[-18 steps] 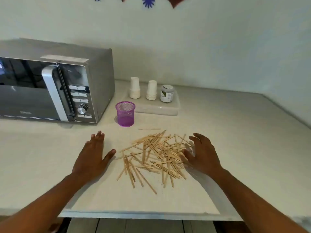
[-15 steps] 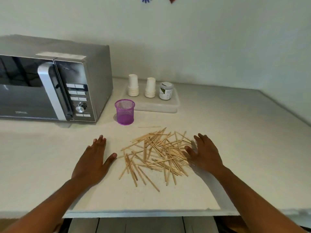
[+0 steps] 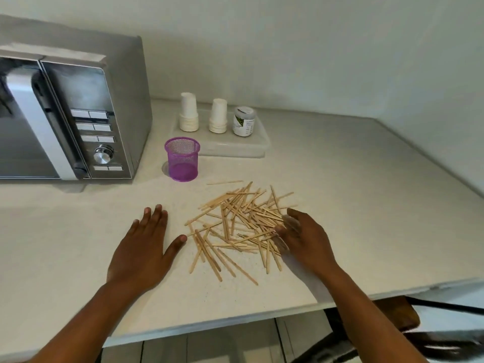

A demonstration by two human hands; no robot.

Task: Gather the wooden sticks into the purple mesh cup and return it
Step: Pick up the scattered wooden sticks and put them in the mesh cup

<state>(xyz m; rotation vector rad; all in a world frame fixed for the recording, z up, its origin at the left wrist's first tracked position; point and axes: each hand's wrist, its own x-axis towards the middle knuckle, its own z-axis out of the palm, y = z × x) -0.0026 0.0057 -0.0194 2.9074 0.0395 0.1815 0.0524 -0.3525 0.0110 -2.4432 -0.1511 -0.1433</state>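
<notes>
Wooden sticks (image 3: 239, 224) in a loose crisscrossed heap, right hand (image 3: 305, 238) spread against them, left hand (image 3: 142, 248) flat, empty

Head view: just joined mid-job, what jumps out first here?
A loose pile of wooden sticks is strewn on the white counter near its front edge, with the left hand flat beside it and the right hand at its right edge, on the sticks. Behind the pile stands the purple mesh cup, upright and apparently empty, next to the microwave.
</notes>
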